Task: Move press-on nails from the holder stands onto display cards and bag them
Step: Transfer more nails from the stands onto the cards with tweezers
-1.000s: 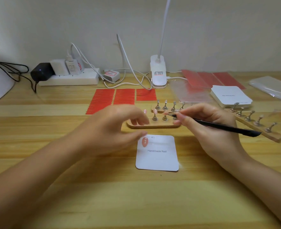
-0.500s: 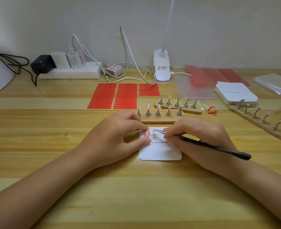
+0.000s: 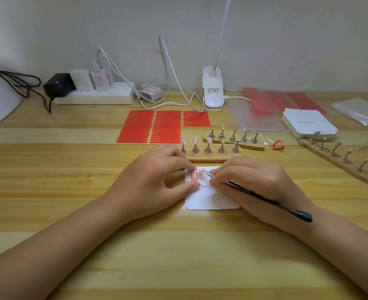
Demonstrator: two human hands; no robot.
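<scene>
Tweezers (image 3: 256,194) pinched in right hand (image 3: 258,187) fingers, left hand (image 3: 154,182) fingers curled, steadying display card (image 3: 211,198).

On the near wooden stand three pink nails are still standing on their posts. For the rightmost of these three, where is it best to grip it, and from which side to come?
Probably by its two long side edges, coming from above and the front. The nail sits tilted on top of its metal post, so the edges are free. The tweezers in the right hand suit this, since the neighbouring nail stands close on its left.
</scene>
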